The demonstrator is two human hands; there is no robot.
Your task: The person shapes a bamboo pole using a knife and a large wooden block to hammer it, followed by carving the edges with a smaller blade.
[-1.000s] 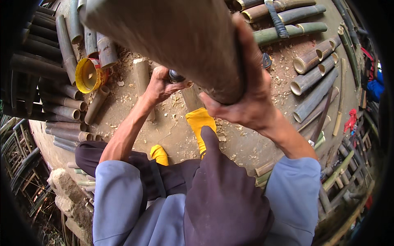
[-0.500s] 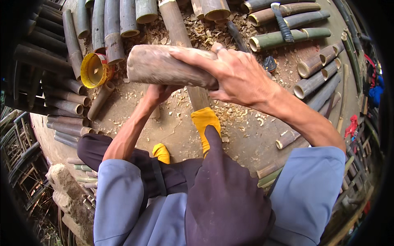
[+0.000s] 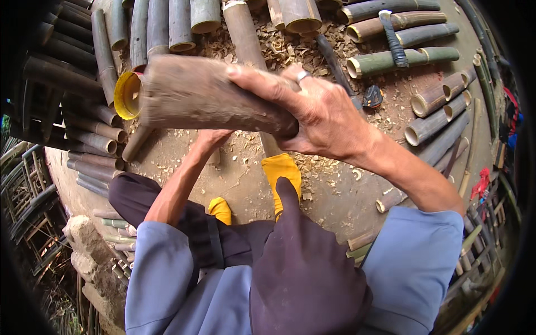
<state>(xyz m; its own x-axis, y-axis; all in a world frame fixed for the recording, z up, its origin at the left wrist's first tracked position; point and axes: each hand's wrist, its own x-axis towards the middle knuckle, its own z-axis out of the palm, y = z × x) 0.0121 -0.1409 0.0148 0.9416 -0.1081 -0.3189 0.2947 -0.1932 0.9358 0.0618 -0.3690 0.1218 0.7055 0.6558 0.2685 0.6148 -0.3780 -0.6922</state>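
Observation:
My right hand (image 3: 329,111) is closed around the narrower right end of a thick brown wooden club (image 3: 206,97). The club looks rough and lies almost level in front of me; motion blurs its wide left end. Beneath it, only the wrist edge of my left hand (image 3: 215,137) shows, since the club covers the fingers. Behind the club, a long bamboo pole (image 3: 245,33) runs from the far side toward my yellow-covered foot (image 3: 282,170).
Bamboo tubes (image 3: 158,28) lie in rows at the far left and left. A yellow container (image 3: 127,97) stands beside them. At the far right, a dark-wrapped tool (image 3: 393,42) rests across a green bamboo tube (image 3: 430,56). Wood chips (image 3: 285,58) cover the ground.
The club has grown larger in view and its wide end has swung left, now partly covering the yellow container. More of my left hand is hidden behind it.

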